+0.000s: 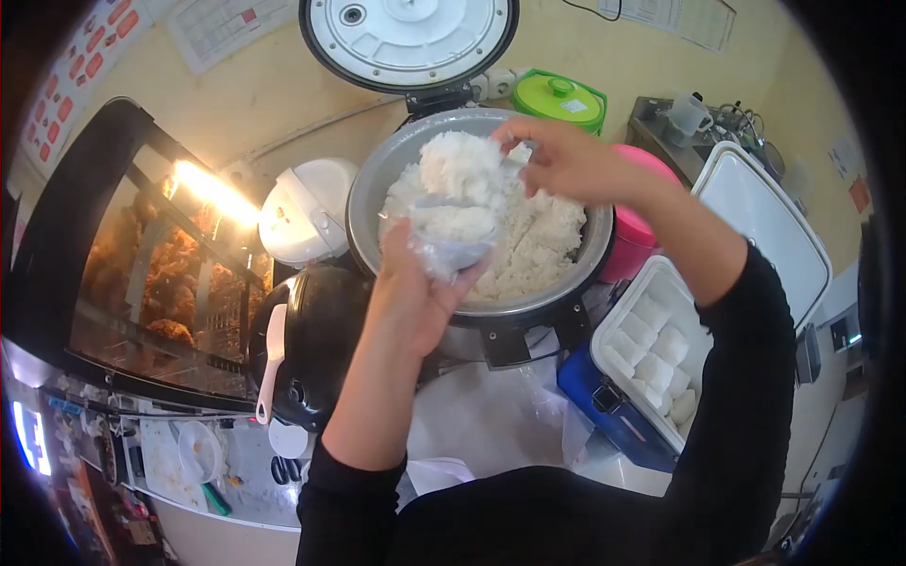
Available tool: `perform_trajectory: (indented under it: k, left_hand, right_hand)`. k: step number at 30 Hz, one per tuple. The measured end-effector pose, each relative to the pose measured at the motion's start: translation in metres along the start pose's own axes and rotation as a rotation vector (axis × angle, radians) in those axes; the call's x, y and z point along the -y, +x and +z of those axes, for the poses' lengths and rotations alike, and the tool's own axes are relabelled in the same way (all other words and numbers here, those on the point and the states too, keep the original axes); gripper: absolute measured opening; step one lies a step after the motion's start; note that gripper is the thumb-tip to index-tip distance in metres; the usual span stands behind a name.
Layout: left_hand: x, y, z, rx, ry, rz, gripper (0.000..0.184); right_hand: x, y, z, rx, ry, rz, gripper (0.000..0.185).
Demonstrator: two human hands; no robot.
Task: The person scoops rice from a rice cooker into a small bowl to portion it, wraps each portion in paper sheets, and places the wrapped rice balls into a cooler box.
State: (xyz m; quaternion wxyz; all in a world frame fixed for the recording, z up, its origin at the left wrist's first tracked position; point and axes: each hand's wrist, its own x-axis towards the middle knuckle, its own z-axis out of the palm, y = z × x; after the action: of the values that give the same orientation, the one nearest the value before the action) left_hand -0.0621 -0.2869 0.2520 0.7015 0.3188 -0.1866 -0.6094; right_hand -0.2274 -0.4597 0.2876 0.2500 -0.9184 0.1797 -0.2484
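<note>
My left hand [415, 302] is wrapped round a small clear plastic bag [453, 253] with white rice in it, its mouth facing up. Directly beyond the bag is a raised clump of rice [461, 162]. My right hand [576, 168] reaches in from the right, its fingers curled beside that clump. Something pale shows between the fingertips, but the clump and fingers hide what it is. Both hands are over a large round rice cooker [363, 203] holding much cooked rice [543, 241]. Its lid [411, 38] stands raised behind.
A lit glass cabinet [170, 274] with fried food stands left. A pink paddle [273, 354] lies on a black pot [326, 330]. On the right, an open blue cooler [604, 396] holds several white packets [651, 349]. Green [562, 99] and pink [634, 226] containers stand behind it.
</note>
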Motion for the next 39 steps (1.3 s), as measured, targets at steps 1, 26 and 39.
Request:
perform_trajectory:
  k: [1,26,39]
  left_hand:
    - [0.003,0.003,0.006,0.011,-0.029,0.008,0.049]
    - [0.011,0.016,-0.012,0.122,0.215,0.248,0.058]
    - [-0.01,-0.019,-0.031,-0.038,0.159,0.379,0.051]
  right_hand:
    - [0.001,-0.006,0.014,-0.12,-0.131,-0.225,0.049]
    - [0.046,-0.035,0.06,-0.107,0.363,0.079,0.043]
    - [0.026,-0.034,0.01,0.057,0.267,0.249,0.035]
